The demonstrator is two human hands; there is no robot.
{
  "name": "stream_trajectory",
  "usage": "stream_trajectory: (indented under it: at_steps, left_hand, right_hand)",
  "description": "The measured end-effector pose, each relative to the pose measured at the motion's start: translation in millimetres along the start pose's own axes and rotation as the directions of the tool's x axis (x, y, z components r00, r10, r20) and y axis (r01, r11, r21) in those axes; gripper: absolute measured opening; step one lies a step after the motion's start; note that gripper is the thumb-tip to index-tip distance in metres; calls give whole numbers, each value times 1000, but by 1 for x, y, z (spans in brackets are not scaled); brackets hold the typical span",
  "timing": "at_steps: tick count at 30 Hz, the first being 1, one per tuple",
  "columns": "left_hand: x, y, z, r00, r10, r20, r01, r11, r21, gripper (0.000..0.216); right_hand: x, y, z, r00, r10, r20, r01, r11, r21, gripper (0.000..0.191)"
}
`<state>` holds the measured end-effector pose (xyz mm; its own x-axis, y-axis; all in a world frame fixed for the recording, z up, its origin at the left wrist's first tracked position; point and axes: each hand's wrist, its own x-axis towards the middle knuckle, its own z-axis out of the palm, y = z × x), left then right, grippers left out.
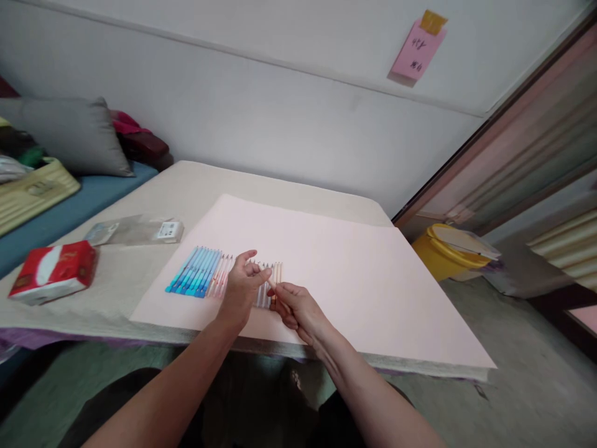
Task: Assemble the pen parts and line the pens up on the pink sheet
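A row of pens lies side by side on a large pale pink sheet (354, 274): several blue pens (193, 272) at the left, pale pink and orange ones (275, 274) towards the right. My left hand (242, 289) rests over the middle of the row, its thumb and fingers curled against the pens. Just to its right, my right hand (296, 308) pinches one thin orange pen (271, 283) that slants up towards the left thumb. Part of the row is hidden under the hands.
The pink sheet covers a beige table (140, 274). A clear plastic packet (135, 230) and a red tissue pack (53, 270) lie at the left. A blue bed with a grey pillow (69, 134) is beyond. A yellow bin (445, 249) stands on the floor at the right.
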<state>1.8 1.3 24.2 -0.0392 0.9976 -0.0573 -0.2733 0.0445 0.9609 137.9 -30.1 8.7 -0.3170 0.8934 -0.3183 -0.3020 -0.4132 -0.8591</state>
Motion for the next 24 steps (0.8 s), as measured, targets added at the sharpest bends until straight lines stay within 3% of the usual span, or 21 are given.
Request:
stream_trajectory:
  at_steps: [6,11,15,19,21,24]
  left_hand:
    - [0,-1,-1,994,-25,102,32,997,-72,59]
    - [0,-1,0,979,-68,192,104,978,-183,68]
    - [0,0,1,975,-89,205,134,967,-217,72]
    - [1,-3,0,996,-50,79,57,994,-90,70]
    - [1,-5,-1,999,0,37,1,1000,-9,67]
    - [-1,-3,-1,998,24,64,-25,1000,12,68]
  right_hand:
    - [-1,-2,-5,979,171,108,-189,965,182,45]
    - [-1,-4,-9,954,209,213,-259,935,241,44]
    - [-2,-3,-6,980,143,136,-165,972,167,35]
    - [-2,-2,-1,999,28,18,-29,998,50,36]
    - [-2,-2,1,1000,19,-2,-19,1000,16,38]
    - [-3,-2,2,999,51,14,-51,998,41,39]
